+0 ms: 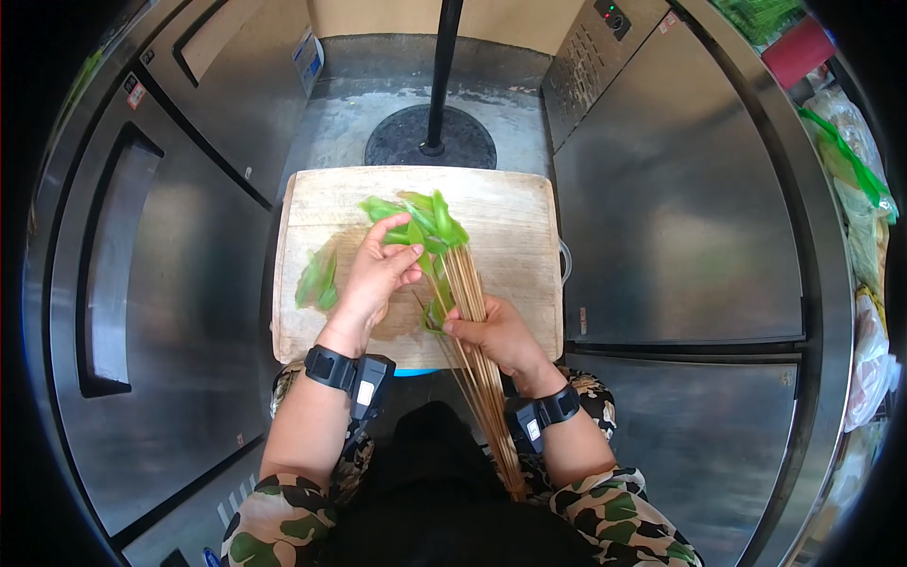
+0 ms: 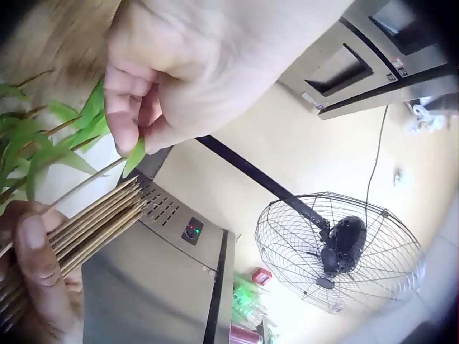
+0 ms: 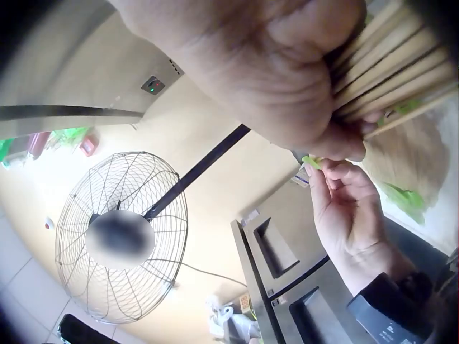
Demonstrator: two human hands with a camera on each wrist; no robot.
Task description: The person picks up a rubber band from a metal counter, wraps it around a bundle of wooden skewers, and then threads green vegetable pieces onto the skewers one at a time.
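My right hand (image 1: 505, 335) grips a thick bundle of bamboo skewers (image 1: 463, 274), whose long ends slope down toward my lap. Thin green vegetable slices (image 1: 439, 222) cluster at the far end of the bundle, over the wooden board (image 1: 510, 208). Between thumb and fingertips, my left hand (image 1: 373, 274) pinches one small green slice (image 2: 134, 159). In the left wrist view, the tip of a single skewer (image 2: 86, 185) reaches that slice, apart from the bundle's bare points. More loose green slices (image 1: 317, 282) lie on the board's left side.
Steel fridge cabinets (image 1: 680, 189) stand on both sides of the board. Beyond it rises a black pole on a round base (image 1: 397, 142), carrying a wire-caged fan (image 2: 337, 251). Plastic bags (image 1: 869, 369) of goods line the right cabinet top.
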